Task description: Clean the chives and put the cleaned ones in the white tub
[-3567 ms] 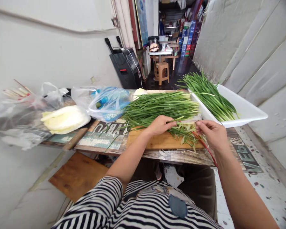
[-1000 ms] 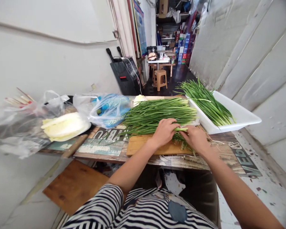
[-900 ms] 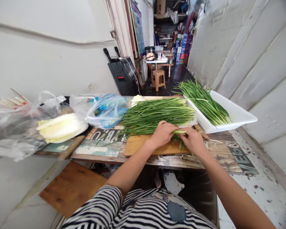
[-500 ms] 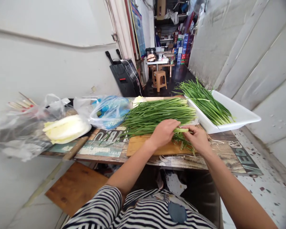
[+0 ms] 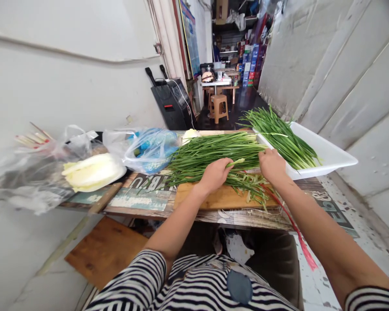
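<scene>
A large pile of garlic chives (image 5: 214, 149) lies across the table, green leaves to the left and pale stem ends to the right. My left hand (image 5: 215, 172) is closed around a few chives, their pale ends (image 5: 236, 163) pointing right. At the stem ends of the pile, my right hand (image 5: 272, 165) has its fingers pinched on chives, though the fingertips are partly hidden. Below both hands is a wooden cutting board (image 5: 210, 201), with loose trimmings (image 5: 254, 186) on its right part. A white tray (image 5: 337, 162) holds more chives (image 5: 285, 138).
Left on the table are a halved napa cabbage (image 5: 95, 170), plastic bags (image 5: 149, 151) and a wooden-handled tool (image 5: 106, 196). A red strip (image 5: 300, 237) hangs over the front edge near my right arm. A black speaker (image 5: 171, 103) stands behind the table.
My right hand has left the chives in my left hand and moved up and right to the pile's stem ends. The red strip now shows beside my right forearm.
</scene>
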The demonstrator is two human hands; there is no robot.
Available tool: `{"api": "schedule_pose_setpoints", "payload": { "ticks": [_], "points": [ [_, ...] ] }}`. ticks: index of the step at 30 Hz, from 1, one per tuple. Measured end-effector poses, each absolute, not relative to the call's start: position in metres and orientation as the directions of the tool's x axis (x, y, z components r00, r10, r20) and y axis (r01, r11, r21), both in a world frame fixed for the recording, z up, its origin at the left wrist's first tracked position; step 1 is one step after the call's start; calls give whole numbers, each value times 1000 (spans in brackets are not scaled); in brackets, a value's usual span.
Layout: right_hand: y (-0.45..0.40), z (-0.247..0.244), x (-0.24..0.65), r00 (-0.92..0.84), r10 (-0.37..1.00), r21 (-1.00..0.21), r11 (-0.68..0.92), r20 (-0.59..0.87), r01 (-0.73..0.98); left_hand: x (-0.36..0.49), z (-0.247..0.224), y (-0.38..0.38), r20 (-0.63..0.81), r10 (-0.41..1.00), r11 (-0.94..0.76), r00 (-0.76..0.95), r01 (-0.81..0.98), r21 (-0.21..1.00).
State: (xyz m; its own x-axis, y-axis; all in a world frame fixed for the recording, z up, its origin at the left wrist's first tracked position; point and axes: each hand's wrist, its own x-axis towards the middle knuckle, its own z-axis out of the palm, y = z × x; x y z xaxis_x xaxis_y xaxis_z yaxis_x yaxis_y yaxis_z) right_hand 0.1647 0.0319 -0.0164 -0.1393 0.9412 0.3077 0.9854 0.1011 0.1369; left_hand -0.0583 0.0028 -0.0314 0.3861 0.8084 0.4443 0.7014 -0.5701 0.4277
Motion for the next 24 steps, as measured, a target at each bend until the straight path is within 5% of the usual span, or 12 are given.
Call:
{"api": "schedule_pose_setpoints", "payload": {
  "ticks": [4, 9, 12, 16, 20, 22, 24],
  "points": [
    [26, -19, 164, -211, 935, 213, 153, 284, 965, -53, -29, 0, 413, 853, -503, 319, 716, 485],
    [-19, -26, 175, -420, 741, 149, 406, 524, 902, -43, -34, -3, 463, 763, -631, 451, 672, 388],
    [-40, -34, 172, -413, 667, 8, 521, 621, 853, -31, -40, -4, 427, 641, -766, 638, 572, 294],
    [-52, -45, 174, -288, 731, -261, 537, 619, 802, -23, -48, -2, 295, 626, -779, 722, 561, 282],
    [-59, -47, 194, 145, 884, -726, 260, 444, 636, -32, -45, 3, 218, 660, -746, 719, 594, 301],
    [-61, -46, 200, 308, 894, -837, 123, 327, 533, -39, -38, 5, 174, 701, -696, 692, 608, 382],
    [-59, -47, 198, 269, 929, -862, 92, 255, 499, -44, -30, 7, 126, 738, -626, 663, 603, 494]
  ]
}}
